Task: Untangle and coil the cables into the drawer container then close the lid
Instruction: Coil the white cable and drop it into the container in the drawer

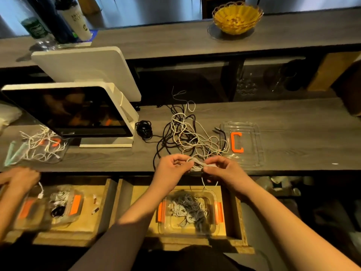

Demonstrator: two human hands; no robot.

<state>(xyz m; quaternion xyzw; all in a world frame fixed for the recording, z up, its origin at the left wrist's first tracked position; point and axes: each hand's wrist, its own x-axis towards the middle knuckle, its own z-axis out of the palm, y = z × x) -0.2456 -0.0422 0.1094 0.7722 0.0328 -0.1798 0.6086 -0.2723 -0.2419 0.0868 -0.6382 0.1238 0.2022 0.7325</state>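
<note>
Both hands [172, 165] [220, 167] around white cable [196, 163]

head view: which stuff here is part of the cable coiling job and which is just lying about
Job: white cable bundle held by left hand and right hand; tangled cables; drawer container; lid.

Lying about: yellow basket; tablet stand; bottles.

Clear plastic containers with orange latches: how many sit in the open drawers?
2: one container in the drawer below the person's hands, holding coiled cables; another in the left drawer, partly blurred. Others may be hidden.
</note>
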